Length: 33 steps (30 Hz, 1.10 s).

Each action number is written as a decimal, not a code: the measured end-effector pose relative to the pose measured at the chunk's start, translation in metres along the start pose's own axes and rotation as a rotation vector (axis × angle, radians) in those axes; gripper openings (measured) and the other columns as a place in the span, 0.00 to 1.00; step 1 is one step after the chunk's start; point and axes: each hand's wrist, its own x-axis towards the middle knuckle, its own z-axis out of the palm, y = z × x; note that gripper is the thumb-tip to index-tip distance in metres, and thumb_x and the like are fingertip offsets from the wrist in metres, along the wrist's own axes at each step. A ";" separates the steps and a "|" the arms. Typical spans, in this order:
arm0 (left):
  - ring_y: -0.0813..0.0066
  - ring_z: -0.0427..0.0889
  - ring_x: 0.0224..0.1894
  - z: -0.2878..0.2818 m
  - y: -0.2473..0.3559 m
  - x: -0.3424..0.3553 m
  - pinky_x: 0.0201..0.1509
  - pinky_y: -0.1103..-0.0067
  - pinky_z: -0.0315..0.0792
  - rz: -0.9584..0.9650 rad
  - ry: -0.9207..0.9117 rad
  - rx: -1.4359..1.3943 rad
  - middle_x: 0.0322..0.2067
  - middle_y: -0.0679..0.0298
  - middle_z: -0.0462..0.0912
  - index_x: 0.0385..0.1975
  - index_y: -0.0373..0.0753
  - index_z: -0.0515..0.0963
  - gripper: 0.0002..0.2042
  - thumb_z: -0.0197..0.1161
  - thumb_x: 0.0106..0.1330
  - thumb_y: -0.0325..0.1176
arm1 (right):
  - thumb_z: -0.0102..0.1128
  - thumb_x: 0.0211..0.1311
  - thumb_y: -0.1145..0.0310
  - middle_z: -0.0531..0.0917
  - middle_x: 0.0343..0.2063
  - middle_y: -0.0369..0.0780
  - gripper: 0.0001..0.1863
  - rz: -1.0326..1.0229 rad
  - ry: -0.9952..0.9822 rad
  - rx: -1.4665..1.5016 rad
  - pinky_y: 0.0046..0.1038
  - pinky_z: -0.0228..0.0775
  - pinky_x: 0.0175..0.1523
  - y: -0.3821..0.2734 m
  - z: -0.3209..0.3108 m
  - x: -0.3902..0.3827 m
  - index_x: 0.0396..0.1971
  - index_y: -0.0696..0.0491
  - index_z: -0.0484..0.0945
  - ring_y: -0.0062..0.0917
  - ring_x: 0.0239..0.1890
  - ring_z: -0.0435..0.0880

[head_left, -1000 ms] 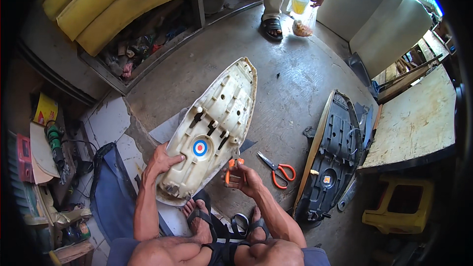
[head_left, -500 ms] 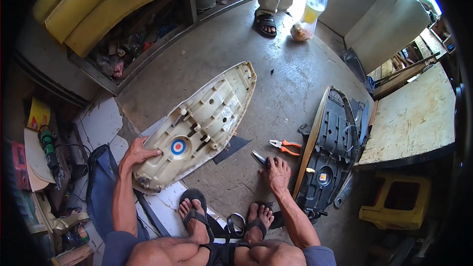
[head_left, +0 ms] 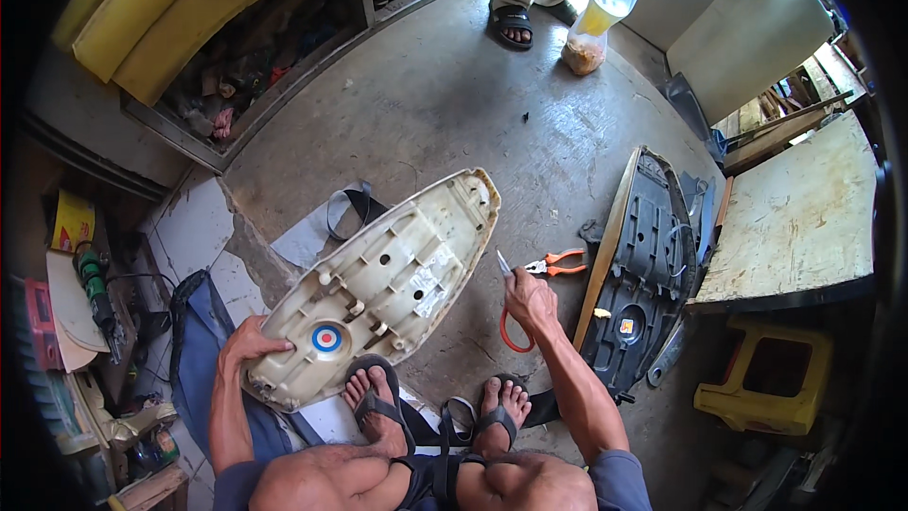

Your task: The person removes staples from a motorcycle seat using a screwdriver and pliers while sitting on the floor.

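My left hand (head_left: 252, 344) grips the near left end of a cream plastic seat base (head_left: 402, 260), thumb on top. The base lies tilted with its ribbed underside up and a round blue, white and red sticker near my hand. My right hand (head_left: 532, 301) is closed around red-handled scissors (head_left: 508, 333), their pointed metal tip showing beyond my fingers and the red loop below. Just right of that hand, pliers with orange handles (head_left: 566, 270) lie on the floor. A black seat base (head_left: 653, 218) rests farther right, underside up.
A strip of black strap (head_left: 364, 206) and a pale sheet (head_left: 305, 241) lie beyond the cream base. Another person's sandaled foot (head_left: 512, 24) and a held plastic bag (head_left: 588, 43) are at the far side. A worn board (head_left: 804, 218) and a yellow plastic piece (head_left: 768, 378) stand right.
My right hand has picked the scissors up off the floor. The cream seat base has shifted toward me, uncovering the strap behind it.
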 end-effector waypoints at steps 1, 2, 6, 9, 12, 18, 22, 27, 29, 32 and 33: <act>0.73 0.86 0.38 0.002 0.002 0.000 0.47 0.76 0.78 0.009 0.014 0.019 0.38 0.59 0.89 0.48 0.32 0.84 0.28 0.81 0.47 0.40 | 0.49 0.71 0.55 0.85 0.29 0.54 0.17 -0.050 0.015 -0.021 0.51 0.74 0.40 -0.003 -0.001 0.004 0.41 0.51 0.80 0.52 0.35 0.85; 0.73 0.87 0.37 0.005 0.003 0.000 0.47 0.75 0.79 0.007 0.033 0.029 0.37 0.58 0.89 0.47 0.33 0.85 0.28 0.81 0.45 0.41 | 0.50 0.70 0.54 0.85 0.27 0.52 0.16 -0.100 0.022 -0.040 0.50 0.74 0.38 -0.009 -0.002 0.007 0.41 0.50 0.81 0.51 0.32 0.85; 0.72 0.87 0.36 0.013 0.018 -0.008 0.46 0.73 0.79 -0.091 0.171 0.103 0.36 0.57 0.89 0.46 0.34 0.85 0.28 0.81 0.45 0.41 | 0.52 0.69 0.55 0.84 0.21 0.48 0.15 -0.261 0.097 -0.204 0.48 0.74 0.31 -0.017 0.008 0.022 0.37 0.49 0.82 0.47 0.25 0.86; 0.72 0.87 0.36 0.013 0.027 -0.009 0.45 0.73 0.79 -0.110 0.209 0.152 0.35 0.56 0.89 0.46 0.34 0.85 0.28 0.80 0.45 0.42 | 0.54 0.65 0.60 0.85 0.22 0.49 0.13 -0.297 0.076 -0.320 0.46 0.75 0.32 -0.025 0.007 0.030 0.32 0.51 0.84 0.45 0.26 0.87; 0.71 0.88 0.36 0.011 0.018 -0.003 0.45 0.73 0.79 -0.105 0.204 0.156 0.35 0.55 0.89 0.46 0.34 0.85 0.27 0.80 0.45 0.42 | 0.54 0.62 0.63 0.86 0.23 0.47 0.12 -0.312 0.021 -0.463 0.44 0.76 0.33 -0.036 0.000 0.037 0.31 0.51 0.86 0.42 0.28 0.88; 0.69 0.88 0.38 0.011 -0.006 0.004 0.47 0.73 0.79 -0.075 0.161 0.081 0.36 0.53 0.89 0.44 0.32 0.85 0.28 0.80 0.45 0.42 | 0.55 0.61 0.63 0.88 0.28 0.44 0.13 -0.337 -0.189 -0.632 0.40 0.79 0.38 -0.059 0.001 0.045 0.30 0.50 0.88 0.36 0.34 0.90; 0.68 0.88 0.37 -0.001 -0.062 0.037 0.47 0.73 0.79 -0.067 0.226 0.133 0.35 0.51 0.89 0.45 0.31 0.84 0.30 0.80 0.44 0.43 | 0.55 0.66 0.47 0.87 0.29 0.50 0.22 -0.073 -0.241 0.060 0.41 0.78 0.41 -0.033 -0.010 0.059 0.39 0.49 0.88 0.44 0.38 0.88; 0.66 0.88 0.37 0.010 -0.012 0.030 0.46 0.71 0.79 -0.099 0.184 0.063 0.35 0.50 0.89 0.45 0.31 0.83 0.28 0.79 0.45 0.41 | 0.56 0.63 0.55 0.86 0.27 0.52 0.17 -0.160 -0.054 -0.138 0.44 0.75 0.36 -0.025 0.001 0.039 0.34 0.51 0.88 0.46 0.32 0.87; 0.67 0.88 0.38 0.011 -0.015 0.024 0.47 0.72 0.79 -0.082 0.234 0.114 0.36 0.52 0.89 0.45 0.32 0.83 0.27 0.78 0.45 0.39 | 0.56 0.60 0.60 0.86 0.26 0.53 0.14 -0.256 -0.015 -0.299 0.45 0.75 0.34 -0.033 -0.008 0.043 0.30 0.52 0.88 0.46 0.30 0.87; 0.68 0.88 0.37 0.011 -0.019 0.026 0.46 0.73 0.79 0.007 0.236 0.124 0.36 0.54 0.89 0.46 0.35 0.84 0.27 0.78 0.45 0.39 | 0.53 0.59 0.65 0.85 0.25 0.51 0.14 -0.350 -0.005 -0.433 0.45 0.75 0.33 -0.034 -0.013 0.042 0.27 0.54 0.87 0.45 0.29 0.87; 0.68 0.88 0.37 0.010 -0.018 0.024 0.46 0.73 0.79 -0.014 0.237 0.143 0.36 0.54 0.89 0.46 0.35 0.84 0.27 0.79 0.45 0.40 | 0.53 0.59 0.66 0.86 0.25 0.51 0.14 -0.372 -0.024 -0.452 0.44 0.75 0.33 -0.038 -0.016 0.041 0.27 0.54 0.87 0.44 0.29 0.88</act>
